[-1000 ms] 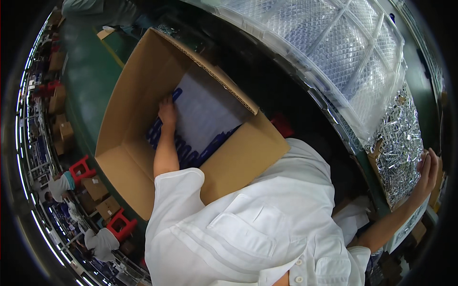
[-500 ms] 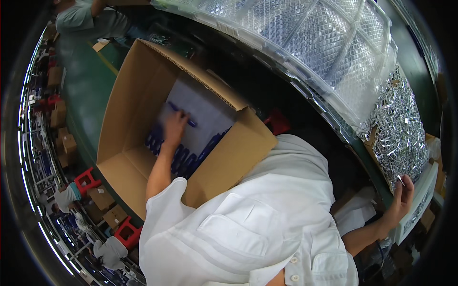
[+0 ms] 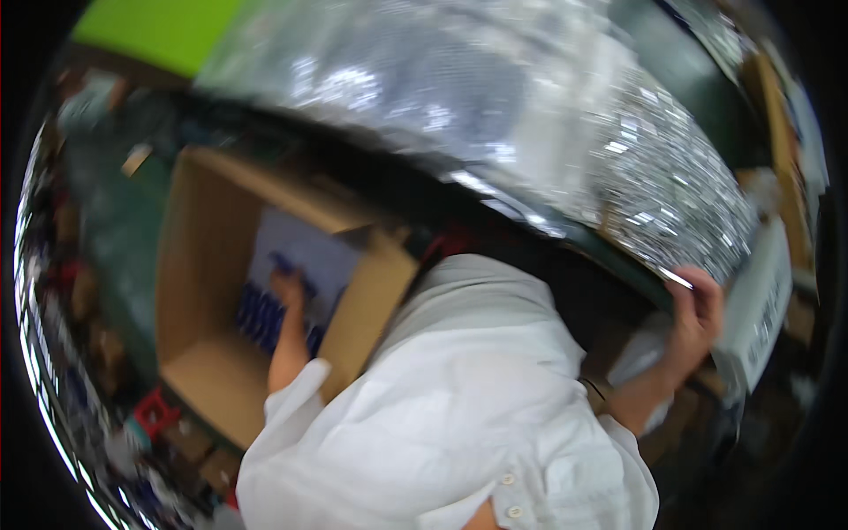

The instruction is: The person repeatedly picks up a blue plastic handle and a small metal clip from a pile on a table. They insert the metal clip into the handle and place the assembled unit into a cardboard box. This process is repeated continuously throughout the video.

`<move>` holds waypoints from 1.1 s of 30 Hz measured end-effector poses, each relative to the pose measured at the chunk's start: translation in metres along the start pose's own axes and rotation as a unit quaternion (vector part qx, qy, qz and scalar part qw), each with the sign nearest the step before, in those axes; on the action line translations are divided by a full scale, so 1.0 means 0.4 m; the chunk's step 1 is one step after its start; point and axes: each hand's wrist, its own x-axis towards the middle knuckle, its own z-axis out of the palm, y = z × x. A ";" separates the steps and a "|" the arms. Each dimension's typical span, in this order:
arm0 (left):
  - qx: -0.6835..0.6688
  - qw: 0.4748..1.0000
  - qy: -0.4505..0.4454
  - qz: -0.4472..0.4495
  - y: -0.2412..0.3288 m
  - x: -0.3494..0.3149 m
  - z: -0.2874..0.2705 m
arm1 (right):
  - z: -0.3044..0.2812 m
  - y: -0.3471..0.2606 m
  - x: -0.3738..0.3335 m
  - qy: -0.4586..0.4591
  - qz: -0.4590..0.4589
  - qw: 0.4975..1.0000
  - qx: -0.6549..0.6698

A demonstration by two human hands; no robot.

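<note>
Stretching across the far side, the clear plastic covering (image 3: 397, 79) lay before you, blurred and catching the light. A large cardboard box (image 3: 208, 375) stood open on your left, nearer than the covering. On the right, at the covering's end, spread a heap of shiny silver pieces (image 3: 667, 177), while a bright green panel (image 3: 159, 31) showed at the far left. A white block (image 3: 751, 305) with dark markings stood beyond your right hand, near the heap. Inside the box lay a pale sheet (image 3: 305, 243), with a row of blue pieces (image 3: 256, 316) along its near left part. Your left hand (image 3: 288, 287) was down in the box, its blurred fingers closed around a single blue piece (image 3: 282, 262) above the sheet. Your right hand (image 3: 693, 320) was raised just beside the heap's near edge, thumb and fingertips pinching a slim silver piece (image 3: 676, 278) that pointed leftward.
</note>
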 end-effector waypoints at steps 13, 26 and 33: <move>-0.090 0.990 -0.074 -0.084 0.002 -0.019 0.010 | 0.004 0.029 0.003 0.060 0.091 0.981 0.163; -0.504 0.850 0.051 -0.141 0.258 -0.081 -0.274 | -0.027 0.040 -0.047 0.040 0.090 0.981 0.168; -0.651 0.755 -0.078 0.032 0.802 -0.328 -0.631 | -0.007 0.025 0.004 -0.015 0.077 0.963 0.258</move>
